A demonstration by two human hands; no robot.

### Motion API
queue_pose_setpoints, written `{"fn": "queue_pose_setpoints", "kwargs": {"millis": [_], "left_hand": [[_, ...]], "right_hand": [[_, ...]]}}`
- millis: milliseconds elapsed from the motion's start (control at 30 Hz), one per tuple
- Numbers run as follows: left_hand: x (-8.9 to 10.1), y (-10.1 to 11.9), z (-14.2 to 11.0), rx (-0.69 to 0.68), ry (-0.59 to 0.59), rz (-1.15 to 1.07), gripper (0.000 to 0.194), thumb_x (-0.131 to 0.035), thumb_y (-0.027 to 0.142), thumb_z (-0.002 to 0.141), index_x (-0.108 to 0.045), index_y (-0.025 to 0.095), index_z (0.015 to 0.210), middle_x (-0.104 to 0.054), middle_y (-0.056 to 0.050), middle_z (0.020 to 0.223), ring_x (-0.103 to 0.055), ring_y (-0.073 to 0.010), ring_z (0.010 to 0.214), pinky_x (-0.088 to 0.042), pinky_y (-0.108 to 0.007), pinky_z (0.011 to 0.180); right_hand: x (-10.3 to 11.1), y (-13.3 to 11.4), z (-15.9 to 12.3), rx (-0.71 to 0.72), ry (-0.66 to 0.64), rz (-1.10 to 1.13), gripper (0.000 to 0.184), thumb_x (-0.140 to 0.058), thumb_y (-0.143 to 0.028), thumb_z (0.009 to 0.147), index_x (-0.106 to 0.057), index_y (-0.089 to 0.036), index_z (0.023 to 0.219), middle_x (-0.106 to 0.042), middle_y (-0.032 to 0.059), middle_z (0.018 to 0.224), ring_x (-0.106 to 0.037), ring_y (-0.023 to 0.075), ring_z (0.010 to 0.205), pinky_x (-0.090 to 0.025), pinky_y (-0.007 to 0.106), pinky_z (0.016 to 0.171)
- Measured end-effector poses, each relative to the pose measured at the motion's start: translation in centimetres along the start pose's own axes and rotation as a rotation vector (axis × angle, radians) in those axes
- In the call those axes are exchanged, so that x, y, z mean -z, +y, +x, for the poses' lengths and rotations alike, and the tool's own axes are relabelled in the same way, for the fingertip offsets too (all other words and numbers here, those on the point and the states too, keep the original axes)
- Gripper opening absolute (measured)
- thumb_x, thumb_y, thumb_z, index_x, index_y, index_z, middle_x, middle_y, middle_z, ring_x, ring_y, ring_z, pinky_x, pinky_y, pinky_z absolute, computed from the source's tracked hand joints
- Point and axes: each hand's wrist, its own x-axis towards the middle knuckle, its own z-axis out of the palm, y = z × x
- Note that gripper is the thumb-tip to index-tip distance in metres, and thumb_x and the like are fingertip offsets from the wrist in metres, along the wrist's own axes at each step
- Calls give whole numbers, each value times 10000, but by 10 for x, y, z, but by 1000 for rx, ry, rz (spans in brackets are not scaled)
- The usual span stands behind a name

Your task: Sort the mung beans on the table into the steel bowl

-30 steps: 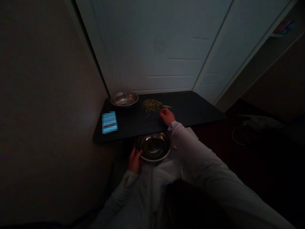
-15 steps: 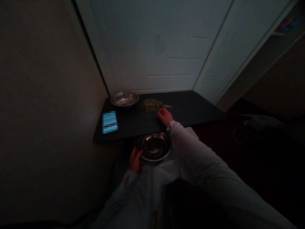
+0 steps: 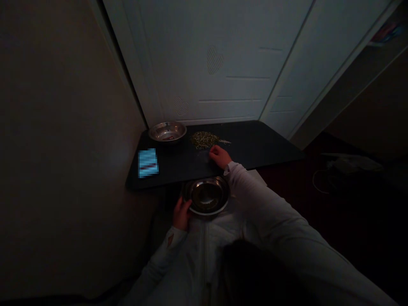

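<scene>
Tabletop [image 3: 255, 142]: most seeds [image 3: 204, 140] heaped on it, few in the steel bowl [image 3: 207, 190] below its near edge. Left hand [image 3: 181, 216] grips bowl; right hand [image 3: 220, 156] above tabletop, closure unclear.

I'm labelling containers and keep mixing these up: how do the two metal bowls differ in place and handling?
The far bowl rests on the dark tabletop; the near bowl sits below its front edge. The left hand holds the near bowl, while neither hand touches the far bowl. Both are round and shiny.

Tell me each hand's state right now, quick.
Left hand: holding the rim of the lower bowl.
Right hand: fingers curled over the table; grip contents unclear.
</scene>
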Motion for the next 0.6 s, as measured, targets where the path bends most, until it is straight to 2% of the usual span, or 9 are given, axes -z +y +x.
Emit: {"fn": "queue_pose_setpoints", "kwargs": {"millis": [233, 433, 600], "left_hand": [[-1, 2, -2, 10, 16, -22, 426, -574, 199, 607, -526, 170, 1029, -592, -66, 1027, -527, -200, 952, -417, -293, 785], [-1, -1, 0, -15, -20, -97, 432, -587, 200, 589, -538, 175, 1018, -606, -60, 993, -542, -190, 921, -409, -299, 793], [3, -3, 1, -62, -4, -32, 426, -598, 205, 576, -549, 166, 997, -616, -52, 960, -536, -193, 927, -389, -307, 818]], "right_hand": [[2, 3, -3, 24, -34, 78, 91, -462, -247, 622, -458, -190, 693, -538, -45, 598, -495, 93, 585, -376, 230, 607], [5, 5, -9, 16, -51, 178, 93, -470, -245, 619, -450, -187, 690, -540, -52, 588, -508, 91, 581, -387, 230, 607], [20, 13, -17, -9, 16, 173, 108, -461, -254, 643, -470, -185, 726, -571, -41, 598, -527, 98, 592, -395, 237, 618]]}}
